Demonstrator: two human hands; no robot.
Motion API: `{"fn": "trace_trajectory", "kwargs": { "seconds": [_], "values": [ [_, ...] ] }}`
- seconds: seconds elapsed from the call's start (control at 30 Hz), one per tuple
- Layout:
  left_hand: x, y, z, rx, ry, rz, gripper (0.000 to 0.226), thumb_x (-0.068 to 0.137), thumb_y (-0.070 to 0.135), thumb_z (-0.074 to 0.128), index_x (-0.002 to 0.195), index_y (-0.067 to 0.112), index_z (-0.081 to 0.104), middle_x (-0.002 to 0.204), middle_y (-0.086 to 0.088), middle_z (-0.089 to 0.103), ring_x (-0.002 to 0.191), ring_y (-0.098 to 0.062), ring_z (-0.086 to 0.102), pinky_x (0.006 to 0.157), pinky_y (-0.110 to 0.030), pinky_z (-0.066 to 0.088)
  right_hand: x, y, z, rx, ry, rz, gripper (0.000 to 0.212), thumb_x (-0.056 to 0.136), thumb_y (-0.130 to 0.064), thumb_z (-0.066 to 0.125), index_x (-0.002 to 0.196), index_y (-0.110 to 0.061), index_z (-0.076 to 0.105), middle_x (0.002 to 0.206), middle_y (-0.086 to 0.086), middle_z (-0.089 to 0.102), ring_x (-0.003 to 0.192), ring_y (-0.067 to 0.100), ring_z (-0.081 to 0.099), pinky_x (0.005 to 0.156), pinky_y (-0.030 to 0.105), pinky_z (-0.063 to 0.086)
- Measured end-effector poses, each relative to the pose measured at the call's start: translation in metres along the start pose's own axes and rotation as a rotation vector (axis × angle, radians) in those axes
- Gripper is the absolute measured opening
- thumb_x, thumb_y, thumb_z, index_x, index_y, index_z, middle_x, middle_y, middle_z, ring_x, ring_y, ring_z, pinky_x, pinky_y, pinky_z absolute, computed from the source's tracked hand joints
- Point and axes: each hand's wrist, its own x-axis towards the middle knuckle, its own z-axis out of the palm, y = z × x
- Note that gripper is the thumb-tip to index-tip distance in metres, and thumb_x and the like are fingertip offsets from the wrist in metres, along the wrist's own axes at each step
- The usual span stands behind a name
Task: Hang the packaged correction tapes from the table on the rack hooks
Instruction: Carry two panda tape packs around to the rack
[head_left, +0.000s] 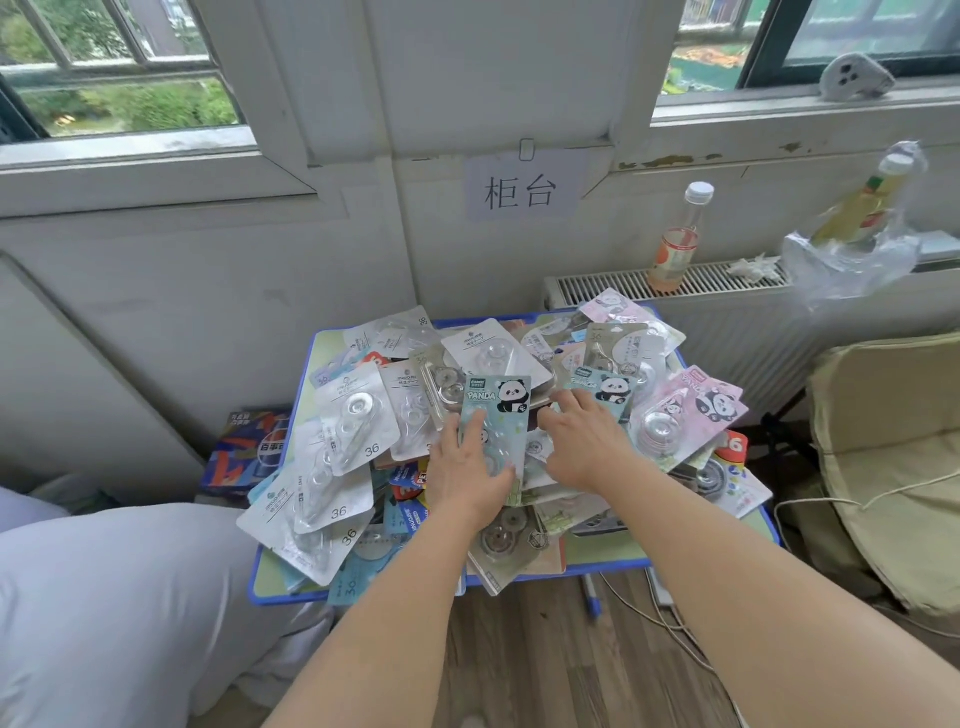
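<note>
Fingers of the left hand (470, 470) pinch a mint "PANDA" pack (495, 431) over the heaped desk (270, 582), right hand (584, 441) spread flat, wall sign (521, 192) reading "柜台".

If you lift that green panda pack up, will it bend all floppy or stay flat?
The green panda pack would probably stay mostly flat: it looks like a thin card with a clear plastic blister. It likely feels light, being small and mostly card. It may slip, since the left hand holds it over a loose pile of glossy packs.
</note>
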Motion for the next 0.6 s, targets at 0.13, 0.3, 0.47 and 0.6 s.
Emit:
{"fn": "trace_trajectory", "kwargs": {
  "seconds": [0.13, 0.3, 0.47, 0.6],
  "values": [
    [-0.001, -0.006, 0.003, 0.03, -0.035, 0.036, 0.081, 0.092, 0.042, 0.056, 0.155, 0.034, 0.005, 0.163, 0.001, -0.002, 0.147, -0.027, 0.017, 0.109, -0.042, 0.036, 0.0, 0.002, 0.004, 0.023, 0.003, 0.032, 0.044, 0.093, -0.03, 0.047, 0.135, -0.016, 0.045, 0.161, 0.007, 0.009, 0.147, 0.034, 0.005, 0.119, 0.046, 0.01],
    [0.0, -0.004, 0.006, 0.0, -0.025, 0.042, 0.082, 0.09, 0.043, 0.06, 0.154, 0.038, 0.009, 0.162, 0.003, 0.003, 0.146, -0.024, 0.017, 0.111, -0.045, 0.035, 0.002, 0.002, 0.011, 0.031, 0.107, 0.059, 0.043, 0.095, -0.016, 0.047, 0.137, -0.009, 0.04, 0.155, 0.009, 0.025, 0.141, 0.031, 0.023, 0.11, 0.038, 0.028],
    [-0.006, -0.001, 0.001, 0.049, -0.048, 0.026, 0.067, 0.098, 0.037, 0.048, 0.154, 0.039, 0.011, 0.162, 0.004, -0.002, 0.147, -0.026, 0.015, 0.11, -0.044, 0.035, -0.001, 0.002, 0.009, 0.043, 0.154, 0.257, 0.072, 0.095, -0.03, 0.053, 0.151, -0.009, 0.013, 0.156, 0.013, 0.02, 0.139, 0.033, 0.026, 0.107, 0.039, 0.032],
    [-0.01, 0.006, -0.003, 0.063, -0.03, 0.034, 0.064, 0.099, 0.037, 0.047, 0.154, 0.037, 0.014, 0.163, 0.004, -0.003, 0.147, -0.027, 0.014, 0.111, -0.046, 0.034, -0.006, 0.009, 0.008, 0.106, 0.088, 0.406, 0.069, 0.093, -0.046, 0.053, 0.145, -0.007, 0.027, 0.153, 0.012, 0.023, 0.132, 0.036, 0.034, 0.099, 0.044, 0.038]
  ]
}}
